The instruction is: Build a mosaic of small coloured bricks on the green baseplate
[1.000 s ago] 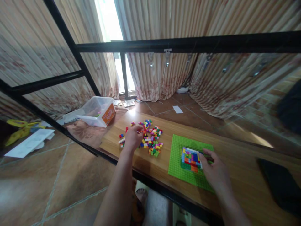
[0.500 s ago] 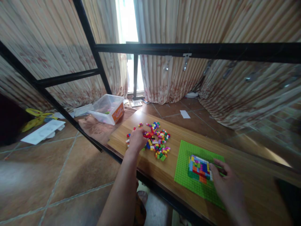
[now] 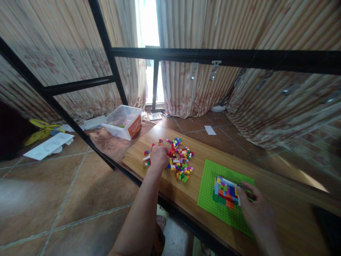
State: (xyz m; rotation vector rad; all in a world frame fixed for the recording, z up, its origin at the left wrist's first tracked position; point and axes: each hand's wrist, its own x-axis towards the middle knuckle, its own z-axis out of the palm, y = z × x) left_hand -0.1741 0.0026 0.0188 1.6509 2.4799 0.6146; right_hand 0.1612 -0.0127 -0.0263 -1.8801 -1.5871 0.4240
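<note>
My left hand (image 3: 160, 157) reaches down into a spread of small toy bricks (image 3: 183, 169) in many colours, left of the middle of the table. Its fingers are curled together over the bricks, and their tips are hidden, so I cannot make out what is in them. On a green studded baseplate (image 3: 209, 174) stands a low, multicoloured brick build (image 3: 226, 192), with orange bricks at its near side. My right hand (image 3: 254, 204) lies over the plate's right part. Its thumb and bent fingers grip the right edge of the build.
A clear plastic box (image 3: 122, 122) with an orange label and a few bricks inside stands beyond the left end of the wooden table (image 3: 170, 193). Black metal bars (image 3: 213, 54) cross in front of the curtains. A dark flat object (image 3: 326, 222) lies at the right.
My left hand has shifted slightly right over the bricks, uncovering a few at its left. My right hand stays by the build. The view has moved a little.
</note>
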